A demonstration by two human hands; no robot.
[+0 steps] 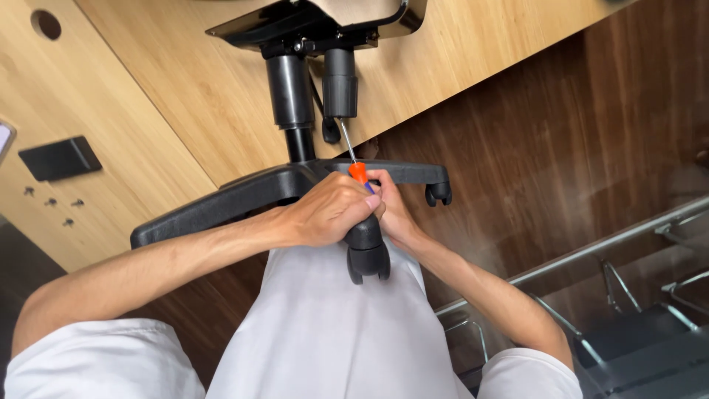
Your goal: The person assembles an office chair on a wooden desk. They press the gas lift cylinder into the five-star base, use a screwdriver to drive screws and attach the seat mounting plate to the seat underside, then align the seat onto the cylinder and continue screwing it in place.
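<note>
An office chair lies tipped against a wooden desk, its black star base [221, 203] and gas cylinder [289, 92] facing me. My left hand [329, 210] wraps around the base arm that points toward me, just above its black caster [368, 258]. My right hand [391, 210] grips a screwdriver [353, 159] with an orange and blue handle. Its metal shaft points up toward a black lever knob [340, 85] under the seat plate [310, 22]. The two hands touch each other.
On the light wooden desk [148, 111] at left lie a small black block [59, 157] and several loose screws [52, 203]. Another caster [439, 193] hangs at the right base arm. A metal-framed glass surface [628, 244] sits at lower right over dark wood flooring.
</note>
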